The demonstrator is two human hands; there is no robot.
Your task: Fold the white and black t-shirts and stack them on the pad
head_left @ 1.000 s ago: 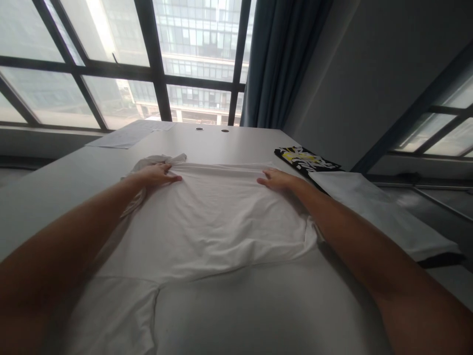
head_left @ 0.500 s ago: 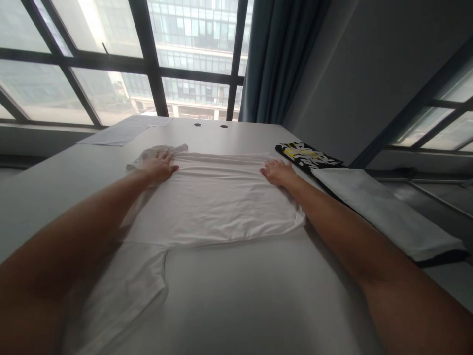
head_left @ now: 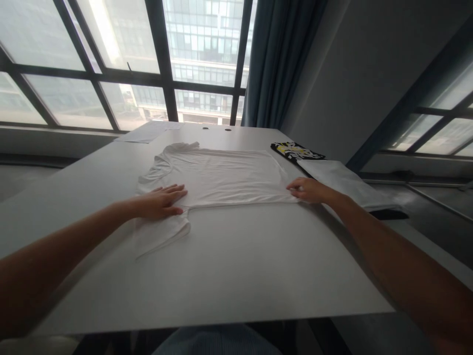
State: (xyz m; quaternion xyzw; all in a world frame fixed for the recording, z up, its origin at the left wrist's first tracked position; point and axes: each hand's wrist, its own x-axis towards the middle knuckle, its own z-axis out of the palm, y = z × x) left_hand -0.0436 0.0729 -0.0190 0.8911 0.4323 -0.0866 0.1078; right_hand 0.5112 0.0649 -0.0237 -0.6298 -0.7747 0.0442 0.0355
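A white T-shirt (head_left: 229, 175) lies spread on the white table, its hem end to the right and a short sleeve toward me at the left. Its far left part is bunched in folds. My left hand (head_left: 164, 201) rests flat on the shirt where the near sleeve joins the body, fingers stretched out. At the near right corner, my right hand (head_left: 308, 190) has its thumb and fingers closed on the shirt's hem.
Folded black, yellow and white patterned cloth (head_left: 299, 150) lies at the table's right edge, beside a pale folded cloth (head_left: 343, 180). White paper sheets (head_left: 144, 133) lie at the far left. The table's front edge (head_left: 221, 323) is close to me; windows and a blue curtain (head_left: 284, 64) stand behind.
Both hands have come back toward me from the shirt's far side to its near side. My right hand has closed on the near hem corner. The view has shifted, showing the table's front edge.
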